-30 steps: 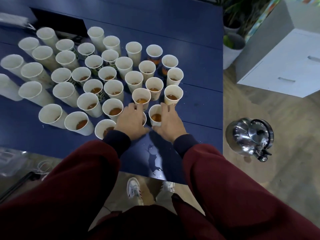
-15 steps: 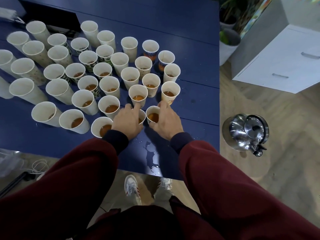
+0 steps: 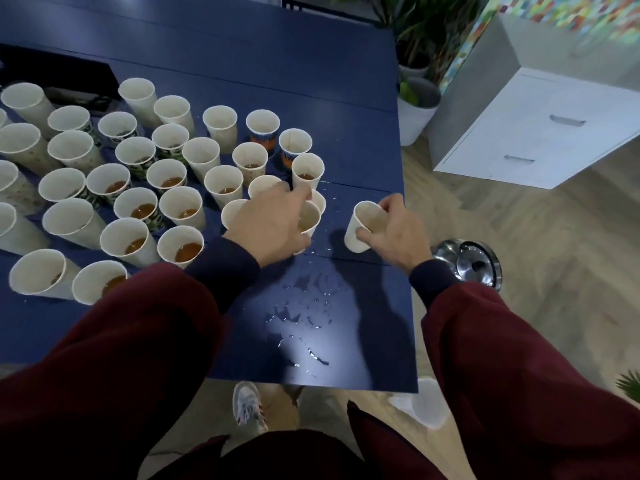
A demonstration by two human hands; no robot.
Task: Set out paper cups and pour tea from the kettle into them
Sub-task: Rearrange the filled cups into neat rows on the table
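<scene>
Several white paper cups stand packed together on the dark blue table (image 3: 242,64), many holding brown tea, such as one cup (image 3: 180,249) near the front. My left hand (image 3: 273,223) grips a cup (image 3: 308,218) at the right edge of the group. My right hand (image 3: 391,233) holds another paper cup (image 3: 363,226), tilted and apart from the group, near the table's right side. The steel kettle (image 3: 474,265) sits on the floor beyond the table's right edge, partly hidden by my right wrist.
Spilled drops and a wet patch (image 3: 301,317) lie on the table in front of me. A white drawer cabinet (image 3: 533,129) and potted plants (image 3: 415,102) stand to the right. A white cup-like object (image 3: 426,403) lies on the wood floor by my right leg.
My right hand has carried one cup away to the right of the group. My left hand has shifted right onto a neighbouring cup. The view has moved in closer.
</scene>
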